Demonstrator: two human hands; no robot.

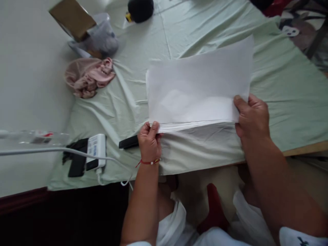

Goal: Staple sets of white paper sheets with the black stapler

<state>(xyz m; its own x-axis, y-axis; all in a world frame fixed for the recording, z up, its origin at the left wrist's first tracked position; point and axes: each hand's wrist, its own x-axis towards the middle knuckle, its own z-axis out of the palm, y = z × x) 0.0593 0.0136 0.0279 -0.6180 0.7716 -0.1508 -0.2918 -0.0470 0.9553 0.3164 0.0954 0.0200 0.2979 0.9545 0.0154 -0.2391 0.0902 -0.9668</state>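
Paper stack, white, held over the tabletop near its front edge, tilted so the far edge rises and the near edge shows many sheets fanned together. Left hand clamped on the stack's near left corner, thumb on top, fingers curled underneath; red string bracelet around that wrist. Right hand clamped on the near right corner, thumb pressed flat on the top sheet, fingers hidden behind. Stack spanning the gap between both hands, lifted clear of the pale green cloth that covers the tabletop and hangs wrinkled over the front edge.

Just left of the left hand, black flat object, partly tucked beneath the stack's corner; cannot tell what it is. Farther left, white power bank with blue print, resting beside a black pouch, with a white cable running off to the left. Clear plastic bottle lying on its side at the left edge. Pink crumpled fabric well beyond, toward the far left. Behind that, brown cardboard box leaning on a clear plastic container. Black round object at the far edge, top centre. Below the tabletop, white clothing and something red between the knees.
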